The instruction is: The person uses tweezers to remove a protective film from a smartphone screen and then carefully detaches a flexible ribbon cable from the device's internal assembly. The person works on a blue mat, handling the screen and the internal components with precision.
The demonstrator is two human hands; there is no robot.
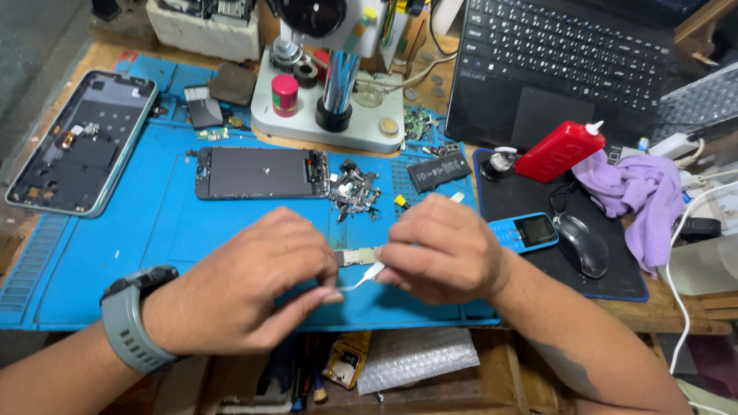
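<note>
Over the front of the blue repair mat (pixel 177 230), my left hand (pixel 246 284) pinches a small flat metal part (pixel 357 256) by its left end. My right hand (pixel 442 250) holds a white tool (pixel 367 274) whose thin tip touches the part's underside near my left fingertips. A grey watch (pixel 134 319) sits on my left wrist. Behind the hands lie an opened phone body (pixel 261 173) and a pile of small metal pieces (pixel 354 190).
A phone back shell (pixel 81 142) lies at the mat's left. The microscope base (pixel 330 111) stands at the back, and a laptop (pixel 569 69) at the right. On the black pad are a red squeeze bottle (pixel 560 150), blue keypad phone (pixel 524 232), mouse (pixel 583 244) and purple cloth (pixel 638 196).
</note>
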